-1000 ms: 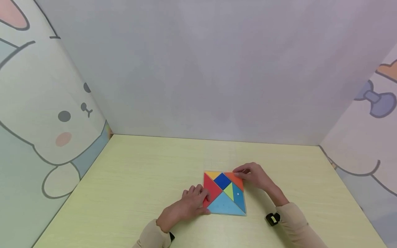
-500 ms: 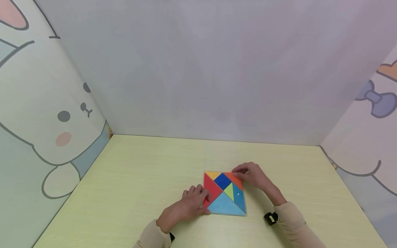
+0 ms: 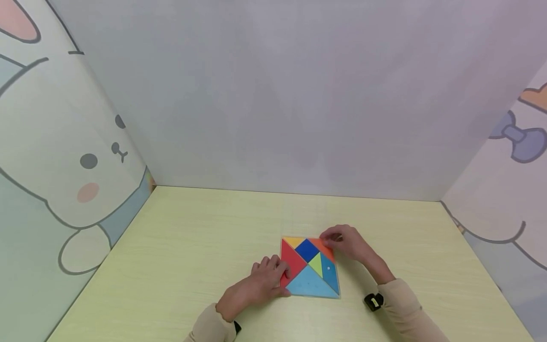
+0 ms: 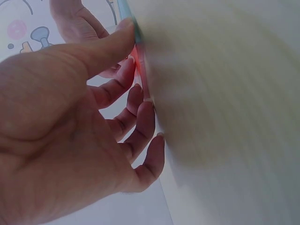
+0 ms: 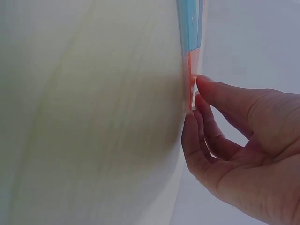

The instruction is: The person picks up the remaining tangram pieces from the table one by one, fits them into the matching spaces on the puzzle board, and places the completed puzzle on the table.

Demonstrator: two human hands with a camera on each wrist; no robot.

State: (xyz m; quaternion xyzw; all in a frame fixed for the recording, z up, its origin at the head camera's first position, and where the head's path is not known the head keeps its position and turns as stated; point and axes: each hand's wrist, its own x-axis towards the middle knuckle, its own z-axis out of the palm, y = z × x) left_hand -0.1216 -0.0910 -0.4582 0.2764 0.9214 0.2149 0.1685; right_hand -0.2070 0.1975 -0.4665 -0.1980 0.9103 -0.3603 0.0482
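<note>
A square tangram puzzle in a thin clear tray (image 3: pixel 314 297) lies flat on the table. Its pieces are red (image 3: pixel 292 256), yellow (image 3: pixel 294 241), dark blue (image 3: pixel 307 250), light green (image 3: pixel 316 264), mid blue (image 3: pixel 329 278), light blue (image 3: pixel 309 282) and orange (image 3: pixel 319 247). At the tray's near left corner my left hand (image 3: pixel 261 285) holds the edge, thumb low and a bent finger over the red piece. My right hand (image 3: pixel 349 243) pinches the orange piece at the far right corner; the right wrist view shows the thumb on top and fingertips at the edge.
The pale yellow table (image 3: pixel 205 232) runs back to a grey wall (image 3: pixel 278 104). Cartoon-printed panels stand at the left (image 3: pixel 55 142) and right (image 3: pixel 513 190). A faint clear rectangle (image 3: pixel 304 213) shows on the tabletop behind the puzzle.
My right hand and forearm have shifted very slightly left, still at the orange piece. The left hand and the puzzle look unmoved.
</note>
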